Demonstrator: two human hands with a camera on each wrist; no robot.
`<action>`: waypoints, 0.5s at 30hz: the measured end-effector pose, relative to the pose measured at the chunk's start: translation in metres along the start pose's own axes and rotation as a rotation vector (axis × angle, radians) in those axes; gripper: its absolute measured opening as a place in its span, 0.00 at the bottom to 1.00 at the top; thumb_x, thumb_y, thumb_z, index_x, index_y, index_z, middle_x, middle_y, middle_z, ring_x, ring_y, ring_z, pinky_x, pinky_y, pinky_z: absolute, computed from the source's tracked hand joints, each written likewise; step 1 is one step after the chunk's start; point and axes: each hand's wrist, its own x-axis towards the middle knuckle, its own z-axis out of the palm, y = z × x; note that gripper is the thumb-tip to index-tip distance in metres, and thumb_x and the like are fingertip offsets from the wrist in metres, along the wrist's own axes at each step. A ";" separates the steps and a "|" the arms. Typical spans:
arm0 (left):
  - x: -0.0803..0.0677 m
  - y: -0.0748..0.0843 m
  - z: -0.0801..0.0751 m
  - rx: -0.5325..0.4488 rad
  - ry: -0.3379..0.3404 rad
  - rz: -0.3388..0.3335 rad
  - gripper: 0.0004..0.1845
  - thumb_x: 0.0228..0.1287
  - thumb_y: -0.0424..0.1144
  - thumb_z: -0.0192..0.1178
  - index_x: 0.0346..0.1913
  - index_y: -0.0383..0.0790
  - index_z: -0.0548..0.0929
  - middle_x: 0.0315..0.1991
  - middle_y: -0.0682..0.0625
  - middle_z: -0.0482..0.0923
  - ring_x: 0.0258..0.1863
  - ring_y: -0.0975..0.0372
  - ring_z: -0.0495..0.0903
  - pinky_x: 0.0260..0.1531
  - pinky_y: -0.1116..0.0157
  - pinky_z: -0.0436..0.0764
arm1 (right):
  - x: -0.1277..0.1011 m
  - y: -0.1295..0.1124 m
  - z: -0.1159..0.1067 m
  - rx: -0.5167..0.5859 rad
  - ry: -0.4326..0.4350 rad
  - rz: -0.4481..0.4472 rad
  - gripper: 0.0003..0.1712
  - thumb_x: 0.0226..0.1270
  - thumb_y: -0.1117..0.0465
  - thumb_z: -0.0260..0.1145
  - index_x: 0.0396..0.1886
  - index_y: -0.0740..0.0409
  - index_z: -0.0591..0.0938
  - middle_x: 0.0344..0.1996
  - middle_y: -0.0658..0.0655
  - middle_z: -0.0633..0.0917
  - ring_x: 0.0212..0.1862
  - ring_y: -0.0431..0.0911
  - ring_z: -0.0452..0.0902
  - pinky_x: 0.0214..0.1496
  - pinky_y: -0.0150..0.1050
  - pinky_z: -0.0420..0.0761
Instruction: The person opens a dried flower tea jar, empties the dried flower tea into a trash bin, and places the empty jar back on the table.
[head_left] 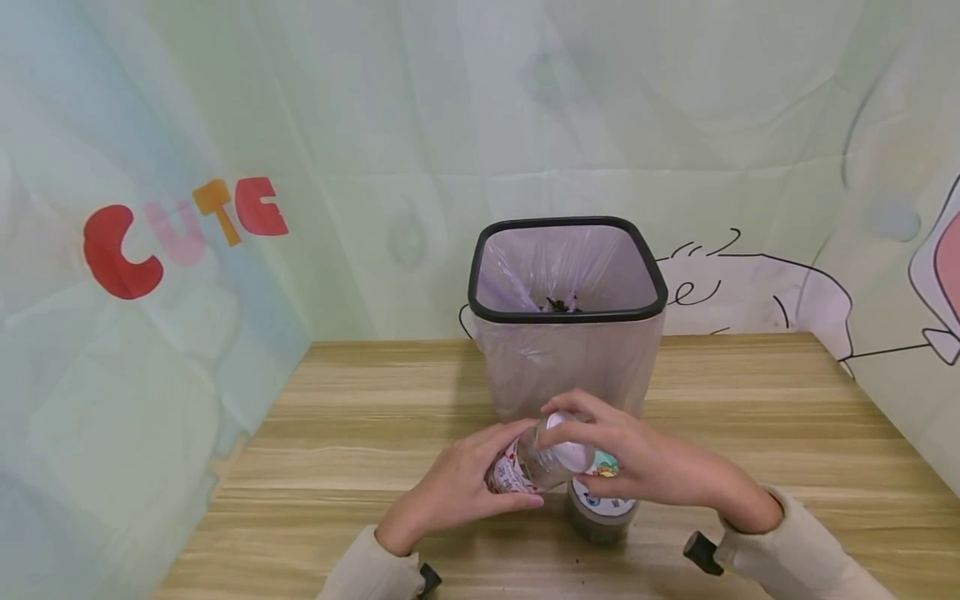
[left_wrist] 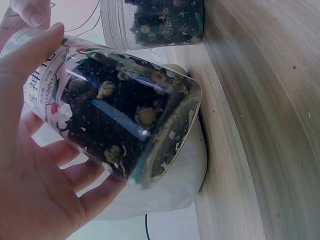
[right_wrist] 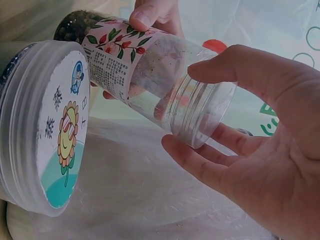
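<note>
A clear jar (head_left: 525, 467) with a floral paper label lies tilted between both hands in front of the bin. Dark dried flower tea (left_wrist: 120, 105) fills its lower end in the left wrist view. Around the jar's body, my left hand (head_left: 453, 483) grips it with the thumb along the near side. My right hand (head_left: 645, 458) holds the clear lid end (right_wrist: 202, 112) between thumb and fingers. Just below the right hand stands a second jar (head_left: 600, 523), upright, its white lid (right_wrist: 65, 135) printed with a sunflower; dark contents show through its side (left_wrist: 165, 25).
Behind the hands, a waste bin (head_left: 568, 367) with a black rim and a clear plastic liner has some dark bits inside. Small crumbs dot the wooden table (head_left: 360, 450). A printed cloth (head_left: 390, 167) hangs at the back and sides.
</note>
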 end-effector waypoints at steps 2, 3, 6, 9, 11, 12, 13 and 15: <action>0.000 0.000 0.000 -0.001 0.001 0.004 0.43 0.57 0.64 0.68 0.73 0.55 0.67 0.63 0.57 0.75 0.56 0.65 0.77 0.52 0.60 0.79 | 0.000 0.000 0.000 0.004 -0.008 -0.004 0.36 0.52 0.72 0.73 0.61 0.45 0.76 0.62 0.54 0.69 0.60 0.48 0.69 0.51 0.43 0.80; 0.000 0.000 0.000 0.000 0.002 0.006 0.43 0.57 0.64 0.68 0.73 0.55 0.67 0.63 0.57 0.75 0.55 0.65 0.77 0.52 0.60 0.79 | 0.000 0.000 0.000 0.004 -0.011 -0.006 0.37 0.51 0.72 0.74 0.61 0.45 0.76 0.62 0.54 0.69 0.60 0.48 0.69 0.52 0.43 0.80; -0.001 0.000 0.000 0.004 0.006 0.009 0.43 0.57 0.64 0.68 0.73 0.53 0.68 0.62 0.57 0.75 0.55 0.65 0.77 0.51 0.60 0.79 | 0.000 -0.001 0.001 -0.002 -0.012 -0.006 0.36 0.54 0.68 0.75 0.63 0.44 0.75 0.63 0.55 0.68 0.62 0.48 0.69 0.53 0.44 0.79; -0.001 0.000 0.000 0.004 0.008 0.006 0.43 0.57 0.64 0.68 0.73 0.53 0.68 0.62 0.56 0.76 0.55 0.66 0.77 0.51 0.61 0.79 | 0.000 -0.003 0.002 -0.018 -0.006 0.027 0.34 0.61 0.59 0.75 0.66 0.43 0.73 0.66 0.54 0.67 0.63 0.48 0.68 0.55 0.46 0.78; -0.002 0.000 0.000 0.007 0.007 0.002 0.44 0.57 0.64 0.68 0.73 0.52 0.68 0.62 0.56 0.76 0.55 0.66 0.77 0.51 0.61 0.79 | 0.001 -0.005 0.003 -0.022 0.006 0.063 0.34 0.64 0.52 0.73 0.68 0.43 0.72 0.66 0.53 0.66 0.64 0.47 0.68 0.56 0.47 0.78; -0.002 0.000 0.000 0.011 0.007 0.000 0.44 0.56 0.64 0.68 0.73 0.53 0.67 0.62 0.56 0.76 0.54 0.66 0.77 0.51 0.61 0.79 | 0.001 -0.006 0.003 -0.022 0.015 0.083 0.34 0.65 0.50 0.72 0.69 0.44 0.71 0.66 0.52 0.66 0.63 0.47 0.68 0.56 0.47 0.78; -0.002 0.000 0.000 0.013 0.006 -0.002 0.44 0.56 0.64 0.68 0.74 0.53 0.67 0.62 0.56 0.76 0.54 0.66 0.77 0.50 0.61 0.79 | 0.002 -0.006 0.003 -0.024 0.024 0.099 0.35 0.65 0.48 0.71 0.69 0.46 0.71 0.66 0.51 0.66 0.62 0.46 0.68 0.56 0.46 0.78; -0.001 0.000 0.000 0.019 0.005 -0.004 0.44 0.56 0.64 0.68 0.74 0.53 0.67 0.62 0.55 0.76 0.54 0.65 0.77 0.50 0.60 0.79 | 0.002 -0.007 0.003 -0.016 0.040 0.124 0.35 0.66 0.47 0.70 0.69 0.49 0.70 0.64 0.50 0.67 0.60 0.44 0.69 0.55 0.45 0.79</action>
